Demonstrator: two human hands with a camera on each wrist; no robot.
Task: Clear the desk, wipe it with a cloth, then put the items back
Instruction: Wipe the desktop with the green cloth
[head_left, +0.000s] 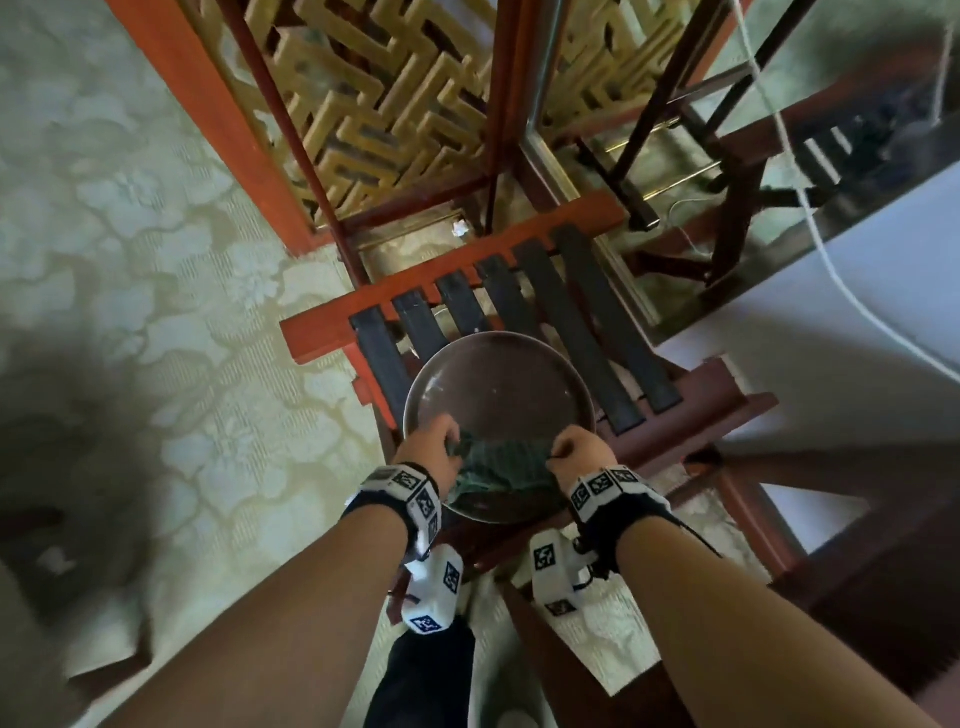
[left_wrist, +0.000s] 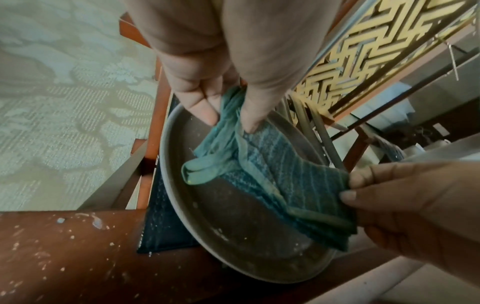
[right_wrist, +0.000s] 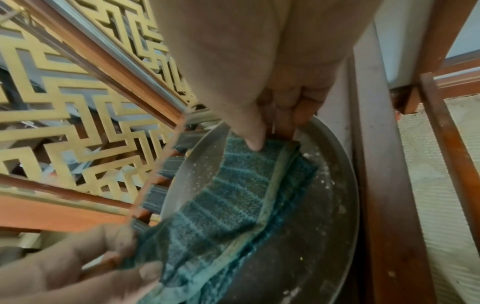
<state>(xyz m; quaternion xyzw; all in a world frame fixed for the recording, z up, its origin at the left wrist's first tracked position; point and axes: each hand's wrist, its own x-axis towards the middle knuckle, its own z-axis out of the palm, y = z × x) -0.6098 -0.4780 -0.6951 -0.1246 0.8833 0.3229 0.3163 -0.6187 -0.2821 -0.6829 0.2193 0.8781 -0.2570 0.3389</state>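
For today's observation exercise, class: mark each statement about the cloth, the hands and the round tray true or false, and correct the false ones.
1. Both hands hold the cloth. True: the left hand and the right hand each pinch an end of the green cloth.
2. The cloth is plain white. False: it is green with lighter stripes.
3. The cloth hangs over a round tray. True.
4. The tray sits on the carpet. False: it rests on a red wooden rack with dark straps.
5. The tray is heaped with cups. False: only pale specks show on it.
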